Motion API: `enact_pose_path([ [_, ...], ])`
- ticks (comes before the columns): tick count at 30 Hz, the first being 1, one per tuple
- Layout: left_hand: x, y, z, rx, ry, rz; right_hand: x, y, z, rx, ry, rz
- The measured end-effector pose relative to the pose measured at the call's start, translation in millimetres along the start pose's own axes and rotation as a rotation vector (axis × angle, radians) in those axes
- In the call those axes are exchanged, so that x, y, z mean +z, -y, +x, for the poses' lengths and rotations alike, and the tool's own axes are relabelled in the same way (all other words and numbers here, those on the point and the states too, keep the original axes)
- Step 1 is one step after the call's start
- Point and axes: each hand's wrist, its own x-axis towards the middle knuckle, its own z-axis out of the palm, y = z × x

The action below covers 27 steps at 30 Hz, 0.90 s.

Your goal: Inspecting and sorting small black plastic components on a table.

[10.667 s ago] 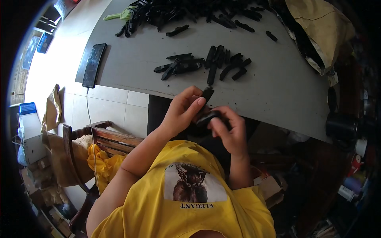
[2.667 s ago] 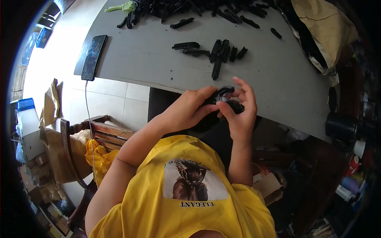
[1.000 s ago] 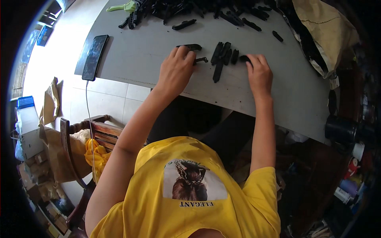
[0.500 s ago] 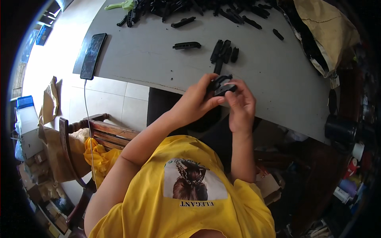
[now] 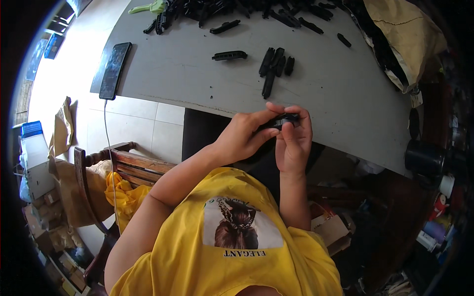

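Observation:
Both of my hands meet just over the near edge of the grey table (image 5: 173,79). My left hand (image 5: 242,135) and my right hand (image 5: 294,140) pinch the same small black plastic part (image 5: 281,120) between their fingertips. Beyond them on the tabletop lies a short row of similar black parts (image 5: 274,61), side by side. A single black part (image 5: 229,55) lies alone to their left. A large heap of black parts (image 5: 237,7) runs along the far edge of the table.
A dark phone (image 5: 115,69) with a cable lies at the table's left edge. A tan sack (image 5: 405,34) sits at the right end. A wooden chair (image 5: 123,165) with yellow cloth stands to my left; boxes lie on the floor.
One second ago both hands were flat on the tabletop among the black parts. They have drawn back to the table's near edge and now hold one part between them.

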Motion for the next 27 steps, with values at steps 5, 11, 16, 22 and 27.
enact_pose_path([
  [5,-12,24,11,0.004,-0.026,0.147,-6,-4,25,0.003,-0.029,-0.080],
  [11,-63,64,53,0.158,-0.600,1.121,-30,6,97,-0.260,-0.075,-1.403],
  [16,-70,65,48,-0.026,-0.449,0.988,-44,8,106,-0.264,-0.117,-1.770],
  [22,-44,55,27,-0.135,-0.382,0.088,-50,14,81,-0.228,-0.093,-1.962],
  [27,-24,34,16,0.026,-0.246,0.131,-19,39,47,0.501,0.097,-0.422],
])
